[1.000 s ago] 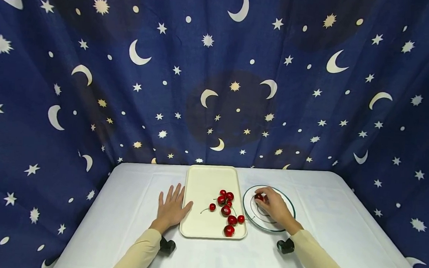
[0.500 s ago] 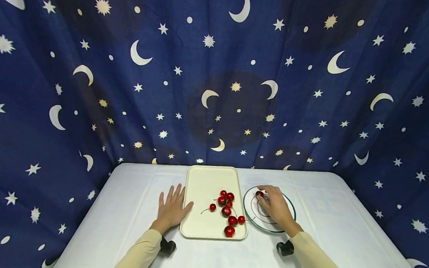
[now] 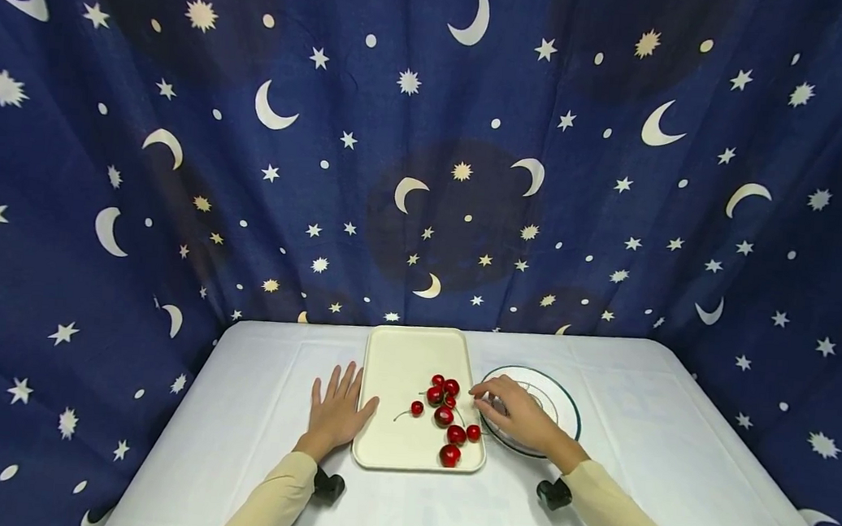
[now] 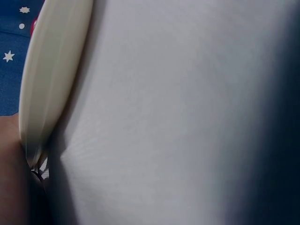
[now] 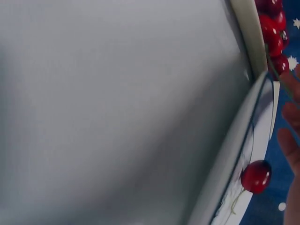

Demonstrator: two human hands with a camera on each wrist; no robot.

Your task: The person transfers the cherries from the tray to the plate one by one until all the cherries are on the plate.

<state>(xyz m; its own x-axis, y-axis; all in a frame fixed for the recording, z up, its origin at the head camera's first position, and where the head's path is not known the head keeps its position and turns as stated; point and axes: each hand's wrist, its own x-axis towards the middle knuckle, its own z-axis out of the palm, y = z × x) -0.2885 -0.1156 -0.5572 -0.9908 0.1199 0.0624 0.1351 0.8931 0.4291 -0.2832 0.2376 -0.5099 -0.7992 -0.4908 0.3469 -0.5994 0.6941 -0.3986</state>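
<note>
My left hand (image 3: 335, 410) lies flat with its fingers spread, thumb on the left rim of a cream tray (image 3: 395, 359). In the left wrist view only a blurred part of that hand (image 4: 11, 173) shows below the tray's edge (image 4: 56, 65). Several red cherries (image 3: 443, 415) lie on the tray's right half. My right hand (image 3: 520, 417) hovers over the left side of a white plate (image 3: 565, 407) with a dark green rim. Its fingers are loosely bent and hold nothing, fingertips near the tray's right rim. One stemmed cherry (image 5: 256, 176) sits on the plate, hidden in the head view.
A white cloth covers the table (image 3: 631, 400). Behind it and at both sides hangs a dark blue curtain (image 3: 588, 185) with moons and stars. One cherry (image 3: 473, 433) lies at the tray's right rim, its stem reaching toward the plate. Black wrist cameras (image 3: 554, 494) sit close above the cloth.
My right hand has let go of a dark cherry on the plate and moved left toward the tray, fingers extending. The left hand has not moved.
</note>
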